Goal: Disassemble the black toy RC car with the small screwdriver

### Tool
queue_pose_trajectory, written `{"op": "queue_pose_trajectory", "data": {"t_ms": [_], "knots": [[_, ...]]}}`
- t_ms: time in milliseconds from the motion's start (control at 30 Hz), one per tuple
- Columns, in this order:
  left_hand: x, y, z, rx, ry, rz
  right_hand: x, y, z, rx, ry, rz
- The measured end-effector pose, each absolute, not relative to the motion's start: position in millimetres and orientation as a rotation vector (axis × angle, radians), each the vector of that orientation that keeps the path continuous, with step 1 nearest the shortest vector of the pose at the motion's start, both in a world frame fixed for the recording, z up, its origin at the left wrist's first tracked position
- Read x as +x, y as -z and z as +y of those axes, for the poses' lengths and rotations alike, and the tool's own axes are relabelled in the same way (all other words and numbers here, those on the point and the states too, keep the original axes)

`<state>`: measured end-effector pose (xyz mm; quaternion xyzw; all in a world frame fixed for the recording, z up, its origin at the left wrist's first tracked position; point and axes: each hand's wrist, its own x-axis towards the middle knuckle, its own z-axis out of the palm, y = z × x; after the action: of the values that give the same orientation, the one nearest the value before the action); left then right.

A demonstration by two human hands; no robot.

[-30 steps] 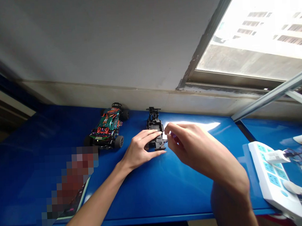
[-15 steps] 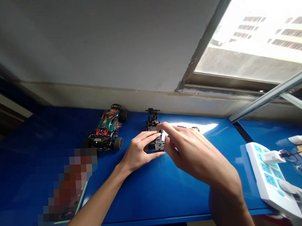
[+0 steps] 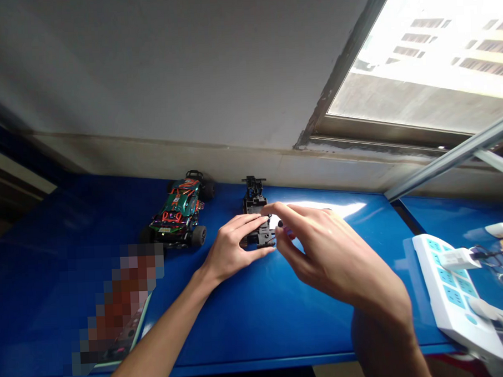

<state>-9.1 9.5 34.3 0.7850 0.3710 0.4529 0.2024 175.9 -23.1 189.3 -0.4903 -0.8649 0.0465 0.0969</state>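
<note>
The left hand (image 3: pixel 224 246) clasps the near end of a black chassis (image 3: pixel 255 200) lying mid-worktop (image 3: pixel 241 328). From the chassis's four o'clock, the right hand (image 3: pixel 324 241) curls round a purplish tool (image 3: pixel 290 230), mostly hidden. A green toy car (image 3: pixel 178 205) stands at nine o'clock.

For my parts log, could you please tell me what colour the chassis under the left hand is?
The chassis is black, seen best in the head view.
</note>
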Motion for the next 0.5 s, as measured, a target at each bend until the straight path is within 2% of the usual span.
{"op": "queue_pose_trajectory", "data": {"t_ms": [133,333,500], "knots": [[-9.1,-32.5,9.5,2.202,-1.247,1.039,172.0,-184.1,-14.9,-1.648,0.095,-2.527],[-9.4,-32.5,10.4,2.197,-1.259,1.039,180.7,-186.9,-14.0,-1.406,-0.076,-2.585],[-9.2,-29.9,11.3,2.206,-1.274,1.038,178.5,-183.3,-11.3,-1.574,0.183,-2.548]]}}
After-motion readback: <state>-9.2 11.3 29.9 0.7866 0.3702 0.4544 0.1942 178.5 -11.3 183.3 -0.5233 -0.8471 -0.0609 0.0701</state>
